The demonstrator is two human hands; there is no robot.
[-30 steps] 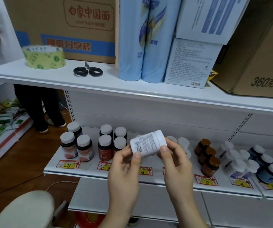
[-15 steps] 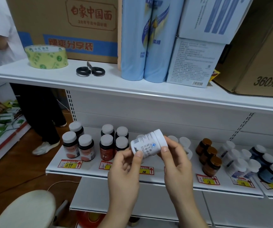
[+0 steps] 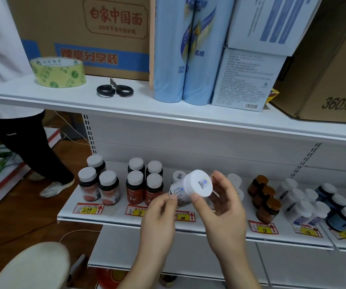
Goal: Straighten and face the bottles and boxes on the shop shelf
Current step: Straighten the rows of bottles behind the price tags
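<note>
White bottle (image 3: pixel 191 189) — smooth plastic; shelf (image 3: pixel 126 214) — matt.

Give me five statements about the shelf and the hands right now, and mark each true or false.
1. Both hands hold the white bottle. True: left hand, right hand.
2. The held bottle stands upright on the lower shelf. False: it is tilted in the air.
3. The scissors lie between the tape roll and the blue bottles. True.
4. The brown amber jars have white caps. False: their caps are brown.
5. The tape roll sits on the lower shelf. False: it is on the upper shelf.
</note>
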